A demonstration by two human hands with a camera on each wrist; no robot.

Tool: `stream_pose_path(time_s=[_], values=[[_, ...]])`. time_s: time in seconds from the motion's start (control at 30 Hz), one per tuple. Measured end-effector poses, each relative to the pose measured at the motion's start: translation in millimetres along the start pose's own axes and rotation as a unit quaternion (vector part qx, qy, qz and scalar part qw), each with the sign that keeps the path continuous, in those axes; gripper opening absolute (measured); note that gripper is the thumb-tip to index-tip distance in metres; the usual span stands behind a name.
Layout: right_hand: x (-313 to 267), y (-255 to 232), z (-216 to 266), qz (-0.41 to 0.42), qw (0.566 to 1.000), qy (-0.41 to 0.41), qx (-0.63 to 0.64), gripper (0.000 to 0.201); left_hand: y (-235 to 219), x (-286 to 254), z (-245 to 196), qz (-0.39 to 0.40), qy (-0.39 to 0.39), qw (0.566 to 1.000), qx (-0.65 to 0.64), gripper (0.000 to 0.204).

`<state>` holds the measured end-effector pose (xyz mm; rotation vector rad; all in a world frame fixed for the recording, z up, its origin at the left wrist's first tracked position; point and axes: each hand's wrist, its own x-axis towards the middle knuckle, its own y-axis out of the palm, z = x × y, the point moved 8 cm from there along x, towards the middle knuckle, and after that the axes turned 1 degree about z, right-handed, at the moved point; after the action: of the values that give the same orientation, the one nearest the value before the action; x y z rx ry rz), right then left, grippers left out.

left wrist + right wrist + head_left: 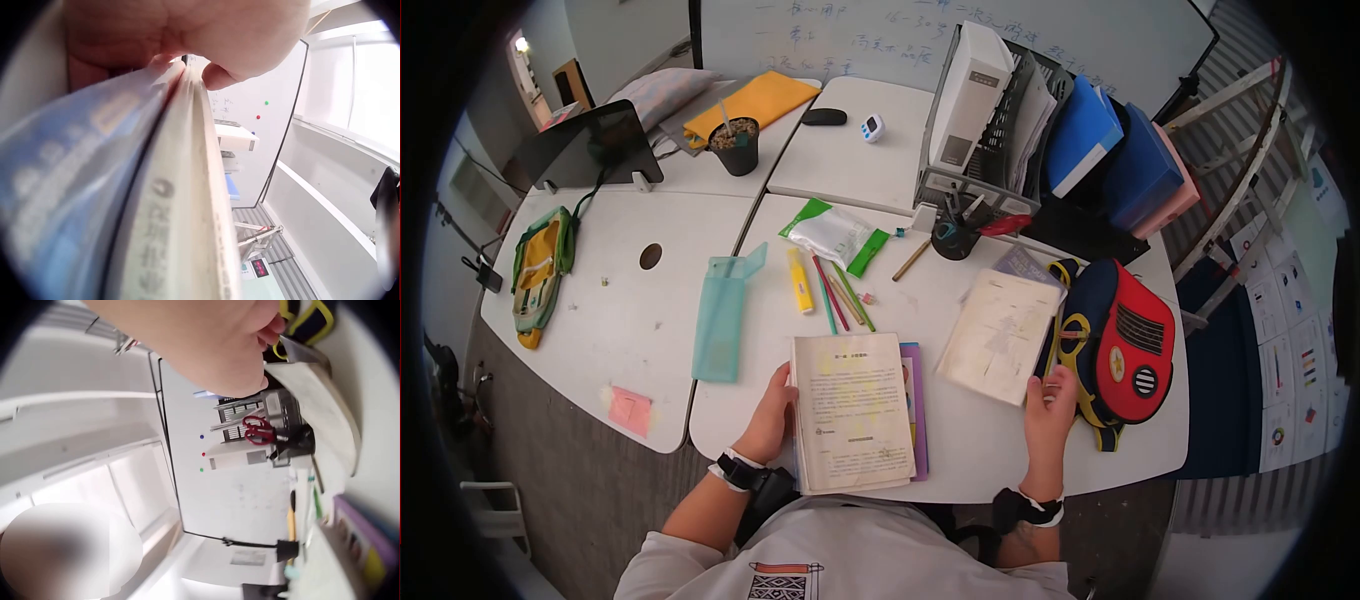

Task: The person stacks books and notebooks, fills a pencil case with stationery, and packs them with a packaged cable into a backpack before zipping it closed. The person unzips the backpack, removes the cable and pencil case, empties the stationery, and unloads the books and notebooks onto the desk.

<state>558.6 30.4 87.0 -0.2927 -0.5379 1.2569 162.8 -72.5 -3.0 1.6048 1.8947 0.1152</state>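
An open-faced book with printed text lies at the table's front edge, over a purple-edged book. My left hand grips its left edge; in the left wrist view the thumb and fingers of that hand stand on either side of the book's pages. To the right, a worn, pale-covered book rests at a slant over a greyish one. My right hand, fingers curled, pinches its lower right corner beside the red and blue backpack; the right wrist view shows that book's edge bent up by the hand.
Pencils, a yellow highlighter, a teal case and a green-white packet lie behind the books. Farther back stand a pen holder, file rack and potted plant. A green-yellow pouch is far left.
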Motion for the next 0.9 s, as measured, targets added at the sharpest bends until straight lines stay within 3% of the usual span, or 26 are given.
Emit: stream_pose_path(time_s=[0.03,0.07,0.13,0.2,0.27,0.4,0.47,0.5,0.53,0.57,0.63,0.67,0.7,0.73,0.77,0.8,0.83,0.9], values=[[-4.2,-11.2,28.6,-0.094,0.959,-0.133,-0.233,0.033,-3.2,2.5,1.6,0.009,0.004,1.000,-0.012,0.061],[-8.6,-8.8,33.2,-0.094,0.958,-0.135,-0.234,0.033,-4.5,4.3,3.1,0.017,0.009,1.000,-0.024,0.060],[-24.5,26.3,19.4,0.075,0.996,0.017,-0.037,0.036,-2.8,3.2,2.8,0.006,0.006,1.000,0.020,0.062],[-58.9,75.6,20.9,0.323,0.944,0.066,0.027,0.040,6.5,-2.6,-1.6,-0.004,0.001,0.998,0.069,0.064],[-95.8,107.7,22.0,0.438,0.870,0.193,0.114,0.041,14.9,-7.6,-10.9,-0.019,0.034,0.992,0.121,0.072],[-89.8,106.7,24.1,0.422,0.889,0.141,0.105,0.046,15.3,-7.4,-11.4,-0.006,0.026,0.994,0.104,0.077],[-69.1,91.1,12.3,0.360,0.886,0.170,0.237,0.049,13.4,-6.3,-8.0,-0.003,0.028,0.995,0.099,0.067],[-55.1,75.0,7.3,0.329,0.908,0.159,0.205,0.045,11.3,-4.7,-7.0,-0.003,0.026,0.995,0.099,0.067],[-41.1,56.3,2.9,0.298,0.927,0.148,0.172,0.041,7.9,-2.5,-5.1,-0.003,0.018,1.000,0.022,0.062],[-28.9,36.0,-5.5,0.259,0.955,0.119,0.085,0.038,4.8,-0.5,-3.1,-0.002,0.010,0.998,-0.056,0.058],[-10.7,-1.0,5.9,0.160,0.979,0.022,-0.123,0.037,-2.4,1.4,0.6,-0.001,0.008,0.999,-0.046,0.056],[-9.5,-6.4,8.3,0.159,0.979,0.022,-0.125,0.037,-4.1,1.9,1.9,0.000,0.006,0.999,-0.035,0.056],[-7.4,-21.1,31.7,0.062,0.957,-0.114,-0.258,0.033,-4.4,2.5,1.3,0.002,0.005,0.999,-0.037,0.056],[-14.0,-28.6,54.6,-0.038,0.892,-0.245,-0.379,0.030,-3.6,2.5,-0.8,0.002,0.004,0.999,-0.036,0.056],[-17.7,-23.9,58.6,-0.038,0.891,-0.245,-0.381,0.030,-1.8,1.6,-1.9,0.001,0.002,0.999,-0.035,0.056],[-19.5,-8.4,41.0,0.058,0.962,-0.107,-0.245,0.032,1.3,-0.2,-2.1,0.002,0.001,0.999,-0.036,0.056],[-31.4,14.3,24.8,0.149,0.983,0.038,-0.095,0.035,2.3,-2.1,-2.8,-0.009,-0.003,1.000,0.013,0.060],[-64.1,63.0,31.2,0.325,0.942,0.087,-0.014,0.043,4.7,-3.6,-4.5,-0.018,-0.005,0.998,0.065,0.066]])
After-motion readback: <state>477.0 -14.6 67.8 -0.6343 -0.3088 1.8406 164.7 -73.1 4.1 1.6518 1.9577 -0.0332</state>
